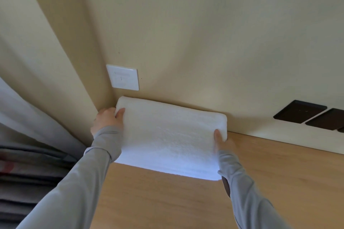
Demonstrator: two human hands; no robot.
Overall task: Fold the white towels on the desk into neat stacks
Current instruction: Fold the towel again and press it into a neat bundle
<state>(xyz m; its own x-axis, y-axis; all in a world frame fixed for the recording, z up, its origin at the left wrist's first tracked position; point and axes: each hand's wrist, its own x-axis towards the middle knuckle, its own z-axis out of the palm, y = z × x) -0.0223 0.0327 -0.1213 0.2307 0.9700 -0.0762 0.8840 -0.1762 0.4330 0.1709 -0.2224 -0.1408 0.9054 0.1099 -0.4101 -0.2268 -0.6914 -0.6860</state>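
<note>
While the folded towel (pixel 171 135) lies against the far wall (pixel 204 42):
Ends pinched by left hand (pixel 107 121) and right hand (pixel 222 142); uneven release could skew the fold.

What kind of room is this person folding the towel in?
Probably a hotel room or bedroom, not certain. A wooden desk meets a cream wall with a white wall plate, a long curtain hangs at the left, and the left hand and right hand hold a folded white towel.
</note>
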